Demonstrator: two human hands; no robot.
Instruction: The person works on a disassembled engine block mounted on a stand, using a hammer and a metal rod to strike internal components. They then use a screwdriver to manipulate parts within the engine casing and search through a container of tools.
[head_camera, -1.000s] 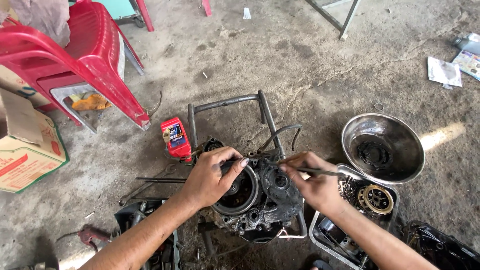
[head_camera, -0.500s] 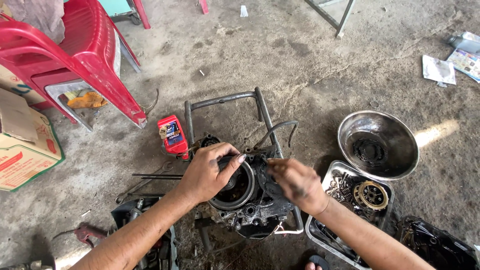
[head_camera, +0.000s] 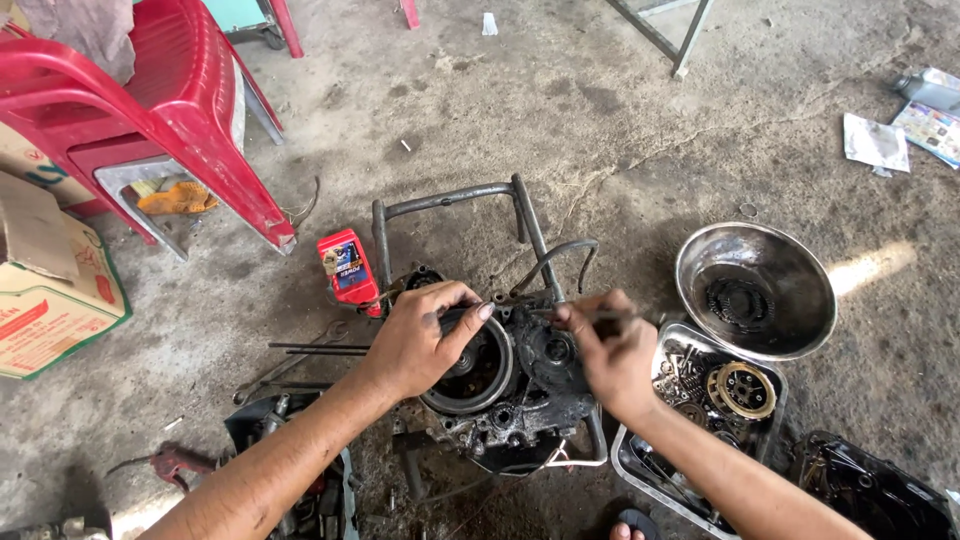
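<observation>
The greasy dark metal engine case (head_camera: 510, 385) sits on a bent steel tube stand (head_camera: 455, 205) at the near middle of the concrete floor. The left hand (head_camera: 425, 338) is curled over the case's round opening, as it was a second ago. The right hand (head_camera: 612, 350), which then held a thin metal tool out to the right, has drawn in and now pinches that thin metal tool (head_camera: 600, 316) against the case's far edge, so the work has moved onto the case itself. A dented round steel bowl (head_camera: 756, 290) and a rectangular metal parts tray (head_camera: 700, 395) lie to the right

Both hands (head_camera: 520, 345) on greasy engine case (head_camera: 515, 390), R w/ thin tool (head_camera: 600, 316).
</observation>
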